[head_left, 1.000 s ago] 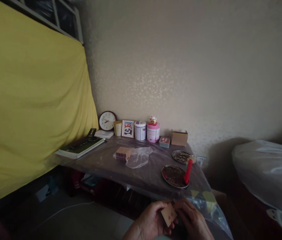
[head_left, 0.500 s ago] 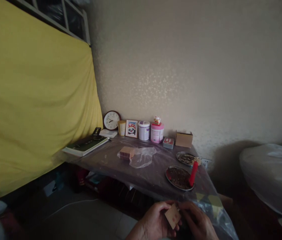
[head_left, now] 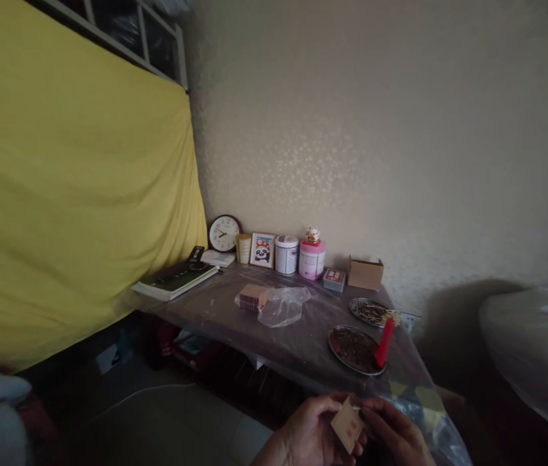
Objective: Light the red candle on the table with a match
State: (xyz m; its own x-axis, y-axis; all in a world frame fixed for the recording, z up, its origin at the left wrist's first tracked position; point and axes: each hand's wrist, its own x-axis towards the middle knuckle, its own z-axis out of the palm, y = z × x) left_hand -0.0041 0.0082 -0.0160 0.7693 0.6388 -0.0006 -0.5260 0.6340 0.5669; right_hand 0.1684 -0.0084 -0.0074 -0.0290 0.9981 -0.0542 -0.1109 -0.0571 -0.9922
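Both hands are sitting low in the view, close together; the left hand (head_left: 310, 435) is gripping a small tan card (head_left: 347, 424) with red marks, fingers curled around its left edge; the right hand (head_left: 393, 435) is closing on the card's right side, fingertips touching it, so the card is being pinched between the two hands and tilting; whether the right hand is holding anything else, cannot tell, too dark. Just beyond the hands a table (head_left: 216, 304) under clear plastic sheet is standing; nearest the right hand a red candle (head_left: 383, 343) is leaning on a round plate (head_left: 346, 343), with a second plate (head_left: 368, 310) just behind it; further ahead of the left hand a tan stack (head_left: 253, 297) is lying beside a crumpled bag (head_left: 284, 305); far back against the wall a clock (head_left: 224, 233), a picture frame (head_left: 262, 250), a white tin (head_left: 286, 254), a pink tin (head_left: 311, 259) and a cardboard box (head_left: 365, 274) are lined up; far left of the hands a yellow cloth (head_left: 70, 200) is hanging.
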